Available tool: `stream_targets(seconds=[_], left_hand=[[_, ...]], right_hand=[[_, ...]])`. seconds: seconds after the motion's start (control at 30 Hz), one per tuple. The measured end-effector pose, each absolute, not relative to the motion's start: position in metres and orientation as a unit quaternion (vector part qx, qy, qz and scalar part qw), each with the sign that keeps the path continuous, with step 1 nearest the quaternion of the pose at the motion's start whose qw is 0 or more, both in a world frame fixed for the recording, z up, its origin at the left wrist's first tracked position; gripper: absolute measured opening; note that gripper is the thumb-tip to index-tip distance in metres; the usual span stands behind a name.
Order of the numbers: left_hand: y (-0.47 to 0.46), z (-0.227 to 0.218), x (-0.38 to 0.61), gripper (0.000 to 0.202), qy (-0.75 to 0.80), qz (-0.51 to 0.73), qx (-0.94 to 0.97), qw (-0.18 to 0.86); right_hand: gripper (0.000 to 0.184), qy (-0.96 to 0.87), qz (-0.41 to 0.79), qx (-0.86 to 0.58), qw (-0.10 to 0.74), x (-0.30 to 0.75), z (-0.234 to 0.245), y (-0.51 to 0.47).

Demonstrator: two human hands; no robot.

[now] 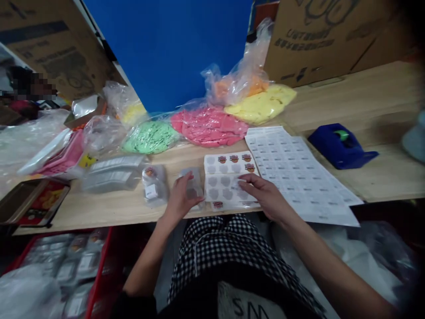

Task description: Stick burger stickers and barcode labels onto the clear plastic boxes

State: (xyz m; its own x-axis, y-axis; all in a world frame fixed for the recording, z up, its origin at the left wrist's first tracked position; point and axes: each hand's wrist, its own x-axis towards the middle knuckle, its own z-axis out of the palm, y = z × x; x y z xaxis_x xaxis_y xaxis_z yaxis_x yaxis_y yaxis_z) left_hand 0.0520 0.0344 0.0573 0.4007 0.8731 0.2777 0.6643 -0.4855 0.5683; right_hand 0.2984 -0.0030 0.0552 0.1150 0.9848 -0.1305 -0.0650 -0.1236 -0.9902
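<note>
My left hand [179,195] rests on a small clear plastic packet [192,188] lying on the table, thumb and fingers around its sides. My right hand [265,195] is held in a pinch over the sticker sheet [212,170], with a small pale label [236,187] at its fingertips. The sheet carries several round stickers with a dark and orange print, and blank spots where stickers are gone. Left of my left hand lies another clear packet [155,188] bearing a round sticker and a white label. A sheet of small printed labels [299,173] spreads to the right.
A blue tape dispenser [340,146] stands at right. Plastic bags of green [151,136], pink [209,126] and yellow pieces [262,104] lie behind. Stacked clear packets [113,173] lie at left, above a red crate [99,274]. Cardboard boxes [332,44] and a blue panel [175,48] stand behind.
</note>
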Motion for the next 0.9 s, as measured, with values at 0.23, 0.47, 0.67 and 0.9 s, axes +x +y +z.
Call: stream_targets(seconds=[0.23,0.47,0.67,0.9], left_hand=[[0.028,0.018,0.012,0.100,0.471,0.283,0.760,0.347],[0.027,0.019,0.014,0.104,0.464,0.313,0.738,0.378],[0.027,0.018,0.014,0.104,0.468,0.307,0.748,0.358],[0.028,0.016,0.014,0.104,0.460,0.311,0.754,0.351]], right_hand=[[0.019,-0.643,0.454,-0.464,0.407,0.216,0.040,0.040],[0.017,-0.690,0.408,-0.474,0.365,0.189,0.019,0.048],[0.016,-0.675,0.398,-0.498,0.371,0.184,0.013,0.044],[0.016,-0.669,0.382,-0.513,0.378,0.181,0.008,0.042]])
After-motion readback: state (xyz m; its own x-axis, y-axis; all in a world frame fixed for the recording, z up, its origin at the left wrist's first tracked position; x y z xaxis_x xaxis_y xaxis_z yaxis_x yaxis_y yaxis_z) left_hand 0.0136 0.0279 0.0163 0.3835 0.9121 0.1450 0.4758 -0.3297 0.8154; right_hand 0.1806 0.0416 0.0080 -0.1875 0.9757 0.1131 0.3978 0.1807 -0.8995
